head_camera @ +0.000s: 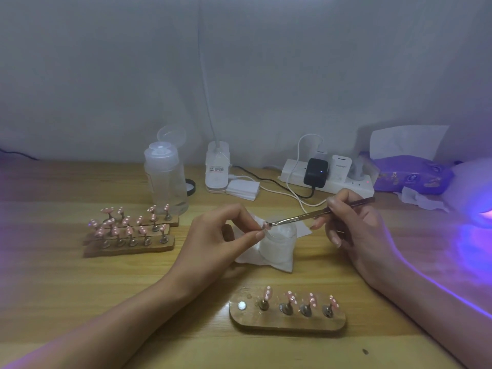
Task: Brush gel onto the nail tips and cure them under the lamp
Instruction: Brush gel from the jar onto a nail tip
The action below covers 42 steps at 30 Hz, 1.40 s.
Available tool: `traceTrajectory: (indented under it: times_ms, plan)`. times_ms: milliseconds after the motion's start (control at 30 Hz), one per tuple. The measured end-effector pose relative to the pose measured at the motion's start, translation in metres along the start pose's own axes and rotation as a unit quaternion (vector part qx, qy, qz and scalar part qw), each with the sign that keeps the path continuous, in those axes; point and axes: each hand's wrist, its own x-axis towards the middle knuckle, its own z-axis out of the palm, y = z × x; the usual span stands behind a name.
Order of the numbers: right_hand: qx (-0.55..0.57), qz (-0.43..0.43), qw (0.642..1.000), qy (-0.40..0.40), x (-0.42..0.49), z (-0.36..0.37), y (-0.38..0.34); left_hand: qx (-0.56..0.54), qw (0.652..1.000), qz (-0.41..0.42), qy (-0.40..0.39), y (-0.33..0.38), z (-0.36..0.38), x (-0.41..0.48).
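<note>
Lamp (473,186) half off-frame, rt edge.

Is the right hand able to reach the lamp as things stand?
Probably yes: the lamp sits just right of the right hand, and only bare table lies between, though the hand holds a brush.

Bare left hand (221,235) and bare right hand (354,233), forearms (125,318) uncovered as far as they show, fingernails (337,242) long and rounded, violet glow along the right forearm (436,296)
</note>
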Motion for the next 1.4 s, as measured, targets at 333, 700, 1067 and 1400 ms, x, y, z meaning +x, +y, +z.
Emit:
traceTrajectory:
  times_ms: [333, 700, 1067, 1400]
  plan:
    - [-0.001, -0.014, 1.0, 0.021, -0.0004, -0.0017, 0.0004, -0.01, 1.0, -0.028, -0.002, 0.0006, 0.0, 0.0009]
    - [0.008, -0.034, 0.999, -0.002, -0.0011, -0.0001, -0.0023, -0.035, 0.998, -0.045, -0.005, -0.0021, 0.0004, 0.0017]
    - [-0.007, -0.035, 0.999, -0.02, -0.0025, 0.0018, -0.0025, -0.038, 0.998, -0.043, -0.005, -0.0039, -0.0006, 0.002]
    - [-0.01, -0.032, 0.999, -0.018, -0.0002, 0.0004, -0.0001, -0.038, 0.998, -0.043, -0.007, -0.0027, -0.0003, 0.002]
